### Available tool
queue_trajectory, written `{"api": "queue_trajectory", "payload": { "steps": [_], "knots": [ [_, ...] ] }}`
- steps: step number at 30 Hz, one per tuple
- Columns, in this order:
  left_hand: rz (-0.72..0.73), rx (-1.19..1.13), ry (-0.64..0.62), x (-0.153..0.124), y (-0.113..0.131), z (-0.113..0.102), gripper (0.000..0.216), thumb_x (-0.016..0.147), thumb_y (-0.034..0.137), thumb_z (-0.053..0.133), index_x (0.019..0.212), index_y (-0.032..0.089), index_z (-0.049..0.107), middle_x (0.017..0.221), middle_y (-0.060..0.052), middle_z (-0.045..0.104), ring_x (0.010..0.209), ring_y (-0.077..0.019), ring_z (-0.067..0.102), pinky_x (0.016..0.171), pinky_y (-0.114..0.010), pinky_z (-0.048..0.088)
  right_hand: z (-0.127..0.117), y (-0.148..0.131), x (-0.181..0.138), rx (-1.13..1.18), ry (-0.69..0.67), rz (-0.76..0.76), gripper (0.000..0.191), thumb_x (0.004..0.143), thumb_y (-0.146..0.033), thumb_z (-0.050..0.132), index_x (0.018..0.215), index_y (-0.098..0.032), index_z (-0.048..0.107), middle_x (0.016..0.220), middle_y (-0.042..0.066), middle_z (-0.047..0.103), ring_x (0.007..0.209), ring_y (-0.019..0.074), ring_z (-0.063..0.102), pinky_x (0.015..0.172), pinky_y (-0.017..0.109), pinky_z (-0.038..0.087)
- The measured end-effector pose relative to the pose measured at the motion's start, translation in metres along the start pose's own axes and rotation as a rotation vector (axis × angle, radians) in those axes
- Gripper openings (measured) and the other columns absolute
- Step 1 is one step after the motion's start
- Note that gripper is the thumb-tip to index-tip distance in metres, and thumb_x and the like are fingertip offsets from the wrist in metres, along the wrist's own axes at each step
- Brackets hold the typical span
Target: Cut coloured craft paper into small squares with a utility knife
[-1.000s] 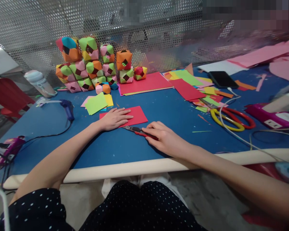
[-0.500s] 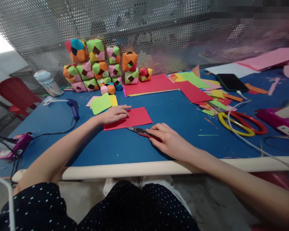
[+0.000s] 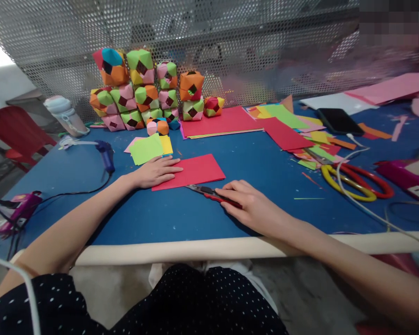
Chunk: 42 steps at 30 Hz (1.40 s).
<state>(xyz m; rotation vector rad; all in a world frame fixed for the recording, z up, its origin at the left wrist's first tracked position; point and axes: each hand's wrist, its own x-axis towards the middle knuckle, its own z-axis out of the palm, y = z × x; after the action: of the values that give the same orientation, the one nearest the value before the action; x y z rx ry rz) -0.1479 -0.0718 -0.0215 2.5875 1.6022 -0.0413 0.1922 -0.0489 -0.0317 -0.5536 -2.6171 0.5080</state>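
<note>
My left hand point(image 3: 155, 171) lies flat, fingers stretched, on the left end of a red paper sheet point(image 3: 199, 170) on the blue table point(image 3: 181, 211). My right hand point(image 3: 249, 204) is closed on a red-handled utility knife point(image 3: 206, 191). The knife's blade tip touches the sheet's near edge. The sheet lies flat, slightly skewed.
Stacked multicoloured paper cubes point(image 3: 143, 90) stand against the mesh wall. Green and yellow squares point(image 3: 150, 147) lie beside my left hand. A red paper stack point(image 3: 223, 122), loose scraps, a phone point(image 3: 338, 121), scissors point(image 3: 356, 182), a glue gun point(image 3: 106, 153) and a bottle point(image 3: 64, 114) surround the area.
My left hand slid leftward along the red sheet toward its left end. The knife hand stays at the near edge. The camera shifted slightly.
</note>
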Motion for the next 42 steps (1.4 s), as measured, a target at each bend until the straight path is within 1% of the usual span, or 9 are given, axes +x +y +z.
{"api": "queue_trajectory", "payload": {
  "steps": [3,9,12,17,24,33,39,42],
  "knots": [
    [-0.012,0.003,-0.01,0.001,0.001,0.0,0.055,0.101,0.055,0.019,0.148,0.033,0.038,0.161,0.001,0.025,0.149,-0.0198,0.02,0.12,-0.039,0.008,0.001,-0.001,0.0,-0.018,0.005,-0.002,0.033,0.094,-0.022,0.045,0.118,-0.015,0.067,0.1,0.013,0.064,0.091,0.0259,0.055,0.079,0.044,0.05],
    [-0.03,0.007,-0.028,0.002,0.002,0.002,0.052,0.102,0.053,0.02,0.149,0.036,0.035,0.162,0.003,0.023,0.149,-0.0194,0.018,0.12,-0.04,0.007,0.004,-0.002,-0.001,-0.04,0.013,-0.024,0.033,0.095,-0.021,0.046,0.119,-0.011,0.066,0.1,0.013,0.065,0.091,0.0254,0.055,0.079,0.043,0.05],
    [-0.025,0.011,-0.028,0.003,0.0,0.003,0.051,0.102,0.053,0.022,0.149,0.037,0.035,0.162,0.003,0.023,0.149,-0.0191,0.018,0.12,-0.039,0.008,0.005,-0.003,-0.001,-0.05,0.024,-0.031,0.032,0.095,-0.022,0.047,0.12,-0.012,0.066,0.102,0.013,0.065,0.092,0.0253,0.056,0.08,0.043,0.051],
    [-0.012,0.008,-0.02,0.003,-0.001,0.003,0.052,0.102,0.053,0.022,0.149,0.036,0.034,0.162,0.003,0.023,0.149,-0.0187,0.018,0.12,-0.038,0.008,0.008,-0.005,-0.002,-0.062,0.036,-0.05,0.033,0.096,-0.022,0.046,0.121,-0.013,0.065,0.106,0.014,0.065,0.095,0.026,0.056,0.082,0.044,0.051],
    [-0.022,-0.008,-0.029,0.002,0.003,0.002,0.052,0.102,0.052,0.022,0.149,0.035,0.035,0.162,0.002,0.022,0.15,-0.0195,0.017,0.12,-0.04,0.007,0.011,-0.007,0.001,-0.07,0.056,-0.08,0.032,0.095,-0.021,0.047,0.119,-0.011,0.066,0.103,0.015,0.065,0.092,0.0256,0.056,0.079,0.043,0.051],
    [-0.02,0.004,-0.033,0.002,0.003,0.003,0.052,0.102,0.051,0.022,0.149,0.034,0.035,0.162,0.002,0.022,0.15,-0.0185,0.017,0.12,-0.039,0.008,0.015,-0.014,0.006,-0.051,0.032,-0.069,0.031,0.095,-0.02,0.047,0.118,-0.01,0.066,0.102,0.015,0.065,0.091,0.0254,0.056,0.079,0.043,0.051],
    [-0.007,0.013,-0.021,0.002,0.004,0.003,0.051,0.102,0.05,0.022,0.149,0.035,0.035,0.162,0.003,0.023,0.149,-0.0179,0.018,0.12,-0.038,0.007,0.016,-0.019,0.009,-0.038,0.032,-0.079,0.032,0.093,-0.018,0.047,0.117,-0.008,0.066,0.1,0.016,0.065,0.093,0.026,0.057,0.08,0.043,0.051],
    [-0.014,0.013,-0.024,0.001,0.005,0.002,0.051,0.102,0.05,0.022,0.149,0.034,0.035,0.162,0.002,0.023,0.149,-0.0174,0.018,0.12,-0.037,0.007,0.017,-0.021,0.011,-0.033,0.02,-0.082,0.033,0.093,-0.018,0.047,0.117,-0.01,0.066,0.101,0.015,0.065,0.092,0.0259,0.057,0.081,0.043,0.051]
  ]
}}
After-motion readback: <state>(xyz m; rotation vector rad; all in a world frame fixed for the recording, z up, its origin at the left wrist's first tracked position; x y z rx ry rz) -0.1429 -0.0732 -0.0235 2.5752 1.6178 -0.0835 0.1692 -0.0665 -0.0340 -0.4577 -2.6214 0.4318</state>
